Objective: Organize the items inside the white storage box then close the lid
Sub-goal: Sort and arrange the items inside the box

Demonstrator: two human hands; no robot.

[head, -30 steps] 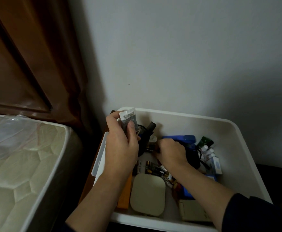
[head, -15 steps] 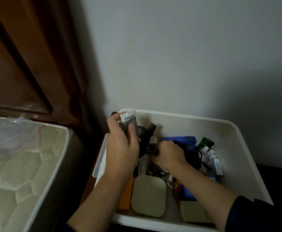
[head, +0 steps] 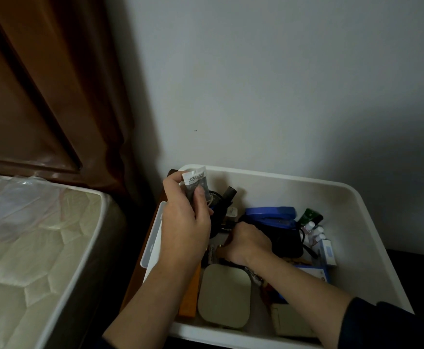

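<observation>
A white storage box (head: 352,205) sits open on the floor against a pale wall, with a mattress (head: 29,243) wrapped in clear plastic to its left. The left hand (head: 183,222) is raised over the box's far left corner, thumb and fingers pinching a small clear packet (head: 195,183) with a white printed label. The right hand (head: 250,244) reaches down into the middle of the box with its fingers curled among the items; whether it grips anything cannot be told. Inside the box, a blue stapler (head: 271,214) lies toward the far side, with small white-capped bottles (head: 315,231) near the right wall. A beige rounded case (head: 224,295) lies by the near edge, with an orange box (head: 190,293) just left of it.
</observation>
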